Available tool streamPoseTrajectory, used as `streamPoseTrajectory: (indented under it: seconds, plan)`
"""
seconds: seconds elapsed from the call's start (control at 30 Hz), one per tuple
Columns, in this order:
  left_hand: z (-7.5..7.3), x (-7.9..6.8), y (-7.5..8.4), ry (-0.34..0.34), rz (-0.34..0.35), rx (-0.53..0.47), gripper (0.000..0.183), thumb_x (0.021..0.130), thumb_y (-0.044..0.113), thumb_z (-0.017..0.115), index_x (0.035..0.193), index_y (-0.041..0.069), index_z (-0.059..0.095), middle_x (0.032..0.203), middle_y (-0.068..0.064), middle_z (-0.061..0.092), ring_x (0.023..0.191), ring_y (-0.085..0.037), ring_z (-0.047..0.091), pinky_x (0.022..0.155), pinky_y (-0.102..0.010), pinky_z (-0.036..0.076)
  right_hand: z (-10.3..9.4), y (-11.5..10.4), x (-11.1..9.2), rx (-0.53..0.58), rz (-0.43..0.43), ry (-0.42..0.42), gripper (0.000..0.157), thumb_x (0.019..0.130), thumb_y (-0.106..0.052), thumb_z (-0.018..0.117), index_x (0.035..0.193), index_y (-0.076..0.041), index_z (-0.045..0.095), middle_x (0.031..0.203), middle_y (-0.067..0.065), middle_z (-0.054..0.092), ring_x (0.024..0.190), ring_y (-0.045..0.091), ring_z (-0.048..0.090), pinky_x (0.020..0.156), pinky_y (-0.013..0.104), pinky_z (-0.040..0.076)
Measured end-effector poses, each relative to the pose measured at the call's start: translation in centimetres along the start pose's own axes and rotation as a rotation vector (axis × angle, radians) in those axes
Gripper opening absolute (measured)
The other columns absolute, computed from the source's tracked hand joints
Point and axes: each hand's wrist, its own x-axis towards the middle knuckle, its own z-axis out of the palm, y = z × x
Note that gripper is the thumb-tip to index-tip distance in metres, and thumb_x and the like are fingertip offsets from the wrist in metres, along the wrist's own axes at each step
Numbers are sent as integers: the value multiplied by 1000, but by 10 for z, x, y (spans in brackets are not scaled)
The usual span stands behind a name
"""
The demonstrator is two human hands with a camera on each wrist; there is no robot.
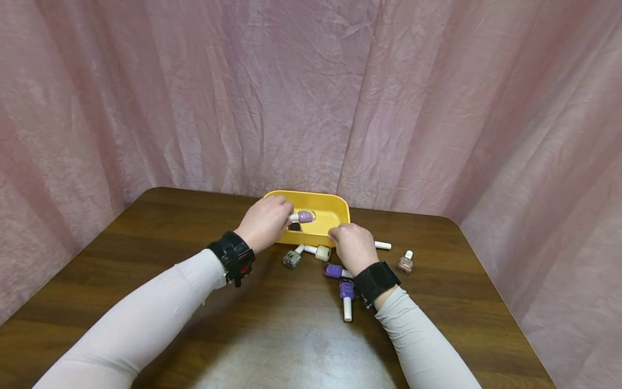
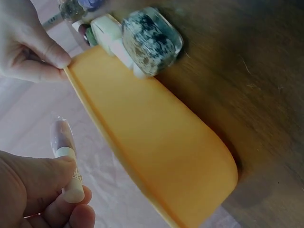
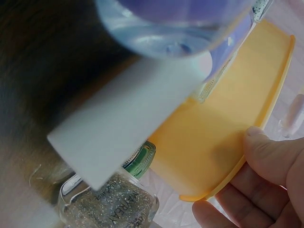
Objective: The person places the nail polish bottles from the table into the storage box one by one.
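Nearest me on the wooden table, two purple bottles lie just on my side of my right hand, whose thumb and fingers pinch the rim of the yellow tray, while a speckled bottle and a pale bottle lie between my two grips and a glittery bottle is off to their right. My left hand pinches the white cap of a lilac bottle over the tray (a dark bottle is inside, near that grip), and beyond both hands hangs a pink curtain.
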Motion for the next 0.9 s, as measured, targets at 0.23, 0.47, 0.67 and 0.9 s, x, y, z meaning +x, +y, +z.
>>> streamPoseTrajectory:
  seconds: [0.23,0.47,0.67,0.9]
  plan:
    - [5,7,-5,-38,-43,5,14,98,14,84,103,4,75,97,-9,70,92,-29,68,84,-46,58,0,0,-1,-5,2,-3,12,100,-13,82,88,-14,81,81,5,74,78,29,73,70,50,59]
    - [9,12,-10,-88,-86,1,13,100,15,83,102,4,76,97,-9,71,92,-28,68,84,-47,59,0,1,0,-7,2,-11,13,100,-13,82,87,-14,80,80,4,72,78,28,73,69,50,59]
    - [12,13,-15,-90,-99,-5,13,101,15,83,102,4,76,95,-9,70,92,-28,68,83,-47,58,1,1,0,-11,-2,-8,12,99,-12,83,87,-14,80,79,4,72,77,27,73,69,49,59]
    - [14,16,-17,-108,-110,-3,13,102,15,81,104,3,77,96,-10,70,94,-30,68,86,-47,58,1,2,1,-11,0,-6,11,99,-12,83,89,-14,81,80,4,72,78,28,73,69,49,59]
